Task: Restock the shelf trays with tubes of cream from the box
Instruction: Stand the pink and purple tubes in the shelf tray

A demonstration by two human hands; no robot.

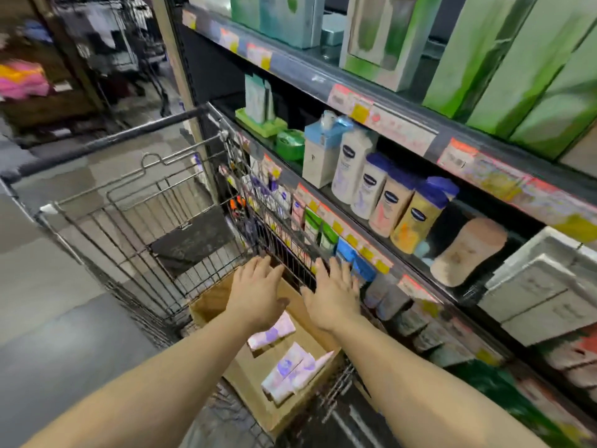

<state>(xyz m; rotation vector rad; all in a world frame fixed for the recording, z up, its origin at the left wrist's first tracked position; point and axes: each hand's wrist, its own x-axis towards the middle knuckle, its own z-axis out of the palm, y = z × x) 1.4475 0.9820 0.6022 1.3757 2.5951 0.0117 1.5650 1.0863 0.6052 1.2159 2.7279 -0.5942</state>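
While both hands, left (258, 294) and right (334, 297), hovered with fingers spread and empty over the box (258, 376), the person would best grip one tube (273, 333) firmly.

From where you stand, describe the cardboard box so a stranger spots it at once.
Find the wire shopping cart parked against the shelves. The cardboard box sits in its near end, under both hands. It alone is plain brown and open-topped, with pale pink-and-purple tubes lying inside.

Bare forearms, unsleeved, no jewellery.
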